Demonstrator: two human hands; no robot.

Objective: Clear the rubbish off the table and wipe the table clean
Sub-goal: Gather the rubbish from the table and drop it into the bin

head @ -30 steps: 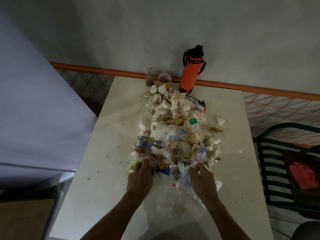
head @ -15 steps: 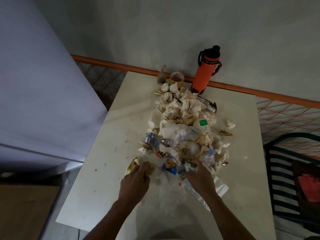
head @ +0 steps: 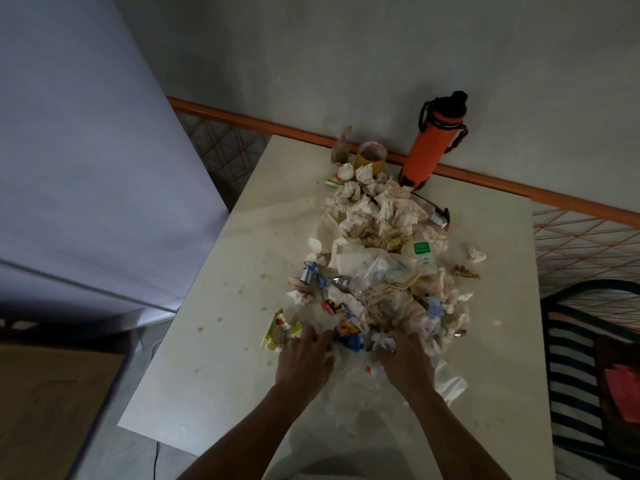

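I'm gripping the clear plastic bag [head: 367, 386] with both hands, left hand [head: 304, 362] and right hand [head: 407, 362], at the table's [head: 214, 368] near edge, touching the rubbish pile [head: 381, 258].

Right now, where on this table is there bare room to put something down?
Bare strips run between the table's left edge and the rubbish pile, stained, and between the pile and the right edge. The middle is crowded from the orange bottle down to both hands.

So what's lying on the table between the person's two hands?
In the head view, a crumpled blue and yellow snack wrapper and bits of white tissue lie between the left hand and the right hand, at the near edge of the rubbish pile.
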